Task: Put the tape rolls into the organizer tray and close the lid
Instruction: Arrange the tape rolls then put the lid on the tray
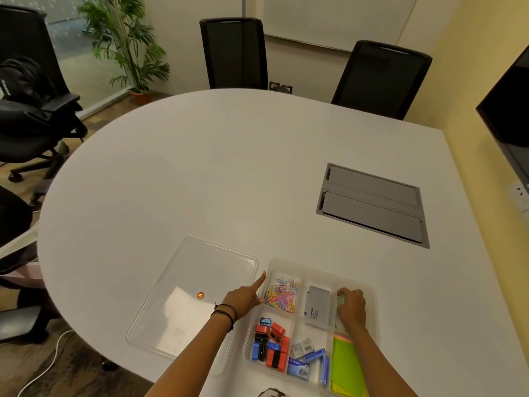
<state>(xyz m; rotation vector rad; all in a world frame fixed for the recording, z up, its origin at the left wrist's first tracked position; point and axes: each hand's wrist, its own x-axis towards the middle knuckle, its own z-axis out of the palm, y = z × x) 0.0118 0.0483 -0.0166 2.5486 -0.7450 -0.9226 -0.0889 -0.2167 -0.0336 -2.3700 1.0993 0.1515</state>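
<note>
The clear organizer tray sits at the near edge of the white table, divided into compartments. My right hand is down in its far right compartment, fingers curled over a pale tape roll that is mostly hidden. My left hand rests against the tray's left wall with the index finger stretched out along it, holding nothing. The clear lid lies flat on the table just left of the tray, with a small orange sticker on it.
Other compartments hold coloured paper clips, a grey Camlin box, red, blue and black sharpeners, staple boxes and green sticky notes. A grey cable hatch is set into the table at the right. Black chairs surround the table.
</note>
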